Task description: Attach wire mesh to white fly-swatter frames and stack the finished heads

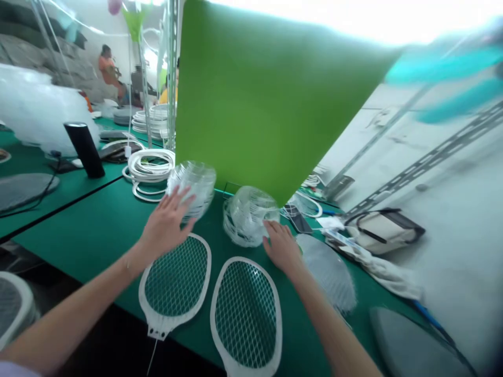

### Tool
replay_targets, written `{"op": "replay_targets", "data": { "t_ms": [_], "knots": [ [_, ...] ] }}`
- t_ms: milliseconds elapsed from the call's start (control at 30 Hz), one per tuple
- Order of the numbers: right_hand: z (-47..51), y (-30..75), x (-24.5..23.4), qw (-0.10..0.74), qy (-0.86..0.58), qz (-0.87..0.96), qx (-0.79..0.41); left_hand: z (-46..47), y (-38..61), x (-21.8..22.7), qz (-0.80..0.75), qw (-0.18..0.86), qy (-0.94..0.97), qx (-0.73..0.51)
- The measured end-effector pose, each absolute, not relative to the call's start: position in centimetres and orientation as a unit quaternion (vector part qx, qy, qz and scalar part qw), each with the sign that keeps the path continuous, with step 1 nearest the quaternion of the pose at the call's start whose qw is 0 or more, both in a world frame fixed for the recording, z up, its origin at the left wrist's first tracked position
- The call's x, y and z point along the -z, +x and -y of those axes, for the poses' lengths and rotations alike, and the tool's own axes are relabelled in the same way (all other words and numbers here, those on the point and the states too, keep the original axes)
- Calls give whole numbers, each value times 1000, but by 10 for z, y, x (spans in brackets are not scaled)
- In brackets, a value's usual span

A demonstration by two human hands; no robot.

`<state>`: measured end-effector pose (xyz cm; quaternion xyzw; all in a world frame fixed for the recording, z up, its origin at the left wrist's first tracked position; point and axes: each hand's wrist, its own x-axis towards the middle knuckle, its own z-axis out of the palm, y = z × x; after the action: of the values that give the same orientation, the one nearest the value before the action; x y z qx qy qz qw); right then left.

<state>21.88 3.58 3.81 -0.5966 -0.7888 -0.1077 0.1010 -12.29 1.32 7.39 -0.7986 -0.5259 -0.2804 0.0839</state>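
My left hand [167, 225] is spread open, its fingertips against a bundle of clear plastic mesh [194, 189] that stands near the far side of the green mat. My right hand [281, 247] rests with its fingers at the lower edge of a second clear mesh bundle [248, 215]. Between and below my hands lie two white oval swatter heads with green-showing wire mesh, one [175, 276] below my left hand and one [245, 314] nearer me. A grey mesh piece [328, 272] lies to the right of my right hand.
A large green sheet [267, 94] hangs over the table, with a blurred cyan object [444, 70] to its right. Coils of white cable [150, 168], a black cylinder [84, 149] and a beige bag [383, 230] stand nearby. A person in orange [110, 70] sits far back.
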Motion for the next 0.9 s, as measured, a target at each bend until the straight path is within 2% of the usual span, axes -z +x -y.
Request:
{"op": "replay_targets", "data": {
  "t_ms": [133,267,400,600,700,900],
  "knots": [
    [-66,231,-45,66,-542,833,93,-86,-175,-84,537,88,-812,210],
    [-75,247,-52,58,-490,866,81,-108,-190,-78,525,85,-826,184],
    [-82,264,-45,84,-473,876,39,-113,-189,-82,508,92,-839,169],
    [-100,288,-33,129,-505,849,-85,-130,-195,-91,484,98,-859,135],
    [-107,293,-34,158,-501,845,-93,-138,-198,-94,467,87,-873,113],
    [-92,279,-36,153,-498,848,-95,-139,-197,-105,425,99,-893,107]
  ]
}}
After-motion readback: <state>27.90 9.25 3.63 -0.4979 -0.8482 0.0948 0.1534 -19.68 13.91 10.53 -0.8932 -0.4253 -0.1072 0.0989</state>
